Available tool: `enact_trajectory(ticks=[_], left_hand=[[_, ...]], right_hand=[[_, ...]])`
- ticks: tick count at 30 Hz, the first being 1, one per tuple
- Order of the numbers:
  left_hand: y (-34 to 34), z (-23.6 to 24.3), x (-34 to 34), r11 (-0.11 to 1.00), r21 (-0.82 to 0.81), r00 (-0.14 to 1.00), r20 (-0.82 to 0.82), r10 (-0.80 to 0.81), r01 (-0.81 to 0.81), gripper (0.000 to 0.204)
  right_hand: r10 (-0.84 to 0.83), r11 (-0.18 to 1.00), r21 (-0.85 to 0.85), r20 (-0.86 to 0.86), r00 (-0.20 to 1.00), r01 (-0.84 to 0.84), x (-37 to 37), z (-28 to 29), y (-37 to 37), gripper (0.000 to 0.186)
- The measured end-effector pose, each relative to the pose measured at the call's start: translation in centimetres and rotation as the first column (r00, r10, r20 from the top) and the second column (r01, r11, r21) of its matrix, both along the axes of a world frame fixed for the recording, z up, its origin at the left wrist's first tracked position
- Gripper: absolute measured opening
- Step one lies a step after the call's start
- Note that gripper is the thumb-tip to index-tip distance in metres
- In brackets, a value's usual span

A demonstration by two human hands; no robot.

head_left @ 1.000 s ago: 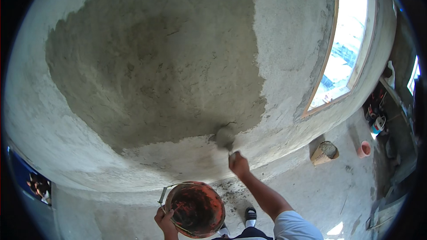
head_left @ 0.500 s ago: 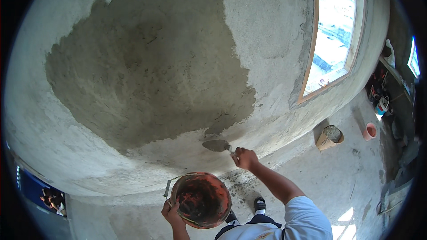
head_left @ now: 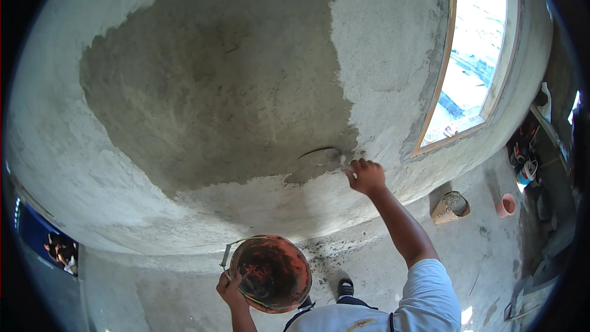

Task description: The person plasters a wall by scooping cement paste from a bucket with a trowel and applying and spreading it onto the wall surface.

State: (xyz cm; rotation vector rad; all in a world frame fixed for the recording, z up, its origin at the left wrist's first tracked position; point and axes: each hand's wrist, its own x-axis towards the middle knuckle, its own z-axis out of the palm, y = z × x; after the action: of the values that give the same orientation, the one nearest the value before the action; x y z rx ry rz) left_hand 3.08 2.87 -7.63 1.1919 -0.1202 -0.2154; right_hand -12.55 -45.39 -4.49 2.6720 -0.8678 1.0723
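My right hand (head_left: 369,177) is closed round the handle of a pointed trowel (head_left: 322,158). The blade lies against the lower right part of a dark, wet mortar patch (head_left: 215,86), which spreads over the paler grey wall (head_left: 387,55). Down by my body, my left hand (head_left: 231,290) grips the rim of a round bucket (head_left: 297,259) at its left side. Its mouth faces up, and reddish and dark smears coat the inside. A wire handle with a pale grip hangs at that same side.
To the right, a window frame (head_left: 434,110) is set in the wall. Below it, an open paper sack (head_left: 440,212) of grey material and a small pinkish bucket (head_left: 506,205) stand on the floor. Mortar crumbs lie near my foot (head_left: 345,288). A person (head_left: 60,251) shows at far left.
My right hand has moved up and right with the trowel, from below the wet patch onto its lower right part. My left hand still holds the bucket.
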Motion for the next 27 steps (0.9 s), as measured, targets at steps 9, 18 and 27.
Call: enact_trajectory(ticks=[9,18,27], left_hand=[[1.9,-1.4,0.0,0.997,0.083,0.998,0.055,-0.004,-0.001,0.033],[0.7,-0.2,-1.1,0.974,0.226,1.000,0.009,0.009,-0.011,0.032],[-0.1,-0.4,-2.1,0.983,0.182,1.000,-0.011,0.027,-0.025,0.031]], right_hand=[[0.123,0.954,0.215,0.351,0.928,-0.208,0.7,-4.7,4.5,0.023],[0.024,0.989,0.142,0.176,0.984,-0.050,1.6,-11.3,0.1,0.023],[-0.043,0.939,0.320,0.472,0.881,-0.126,-0.1,-8.5,4.5,0.019]])
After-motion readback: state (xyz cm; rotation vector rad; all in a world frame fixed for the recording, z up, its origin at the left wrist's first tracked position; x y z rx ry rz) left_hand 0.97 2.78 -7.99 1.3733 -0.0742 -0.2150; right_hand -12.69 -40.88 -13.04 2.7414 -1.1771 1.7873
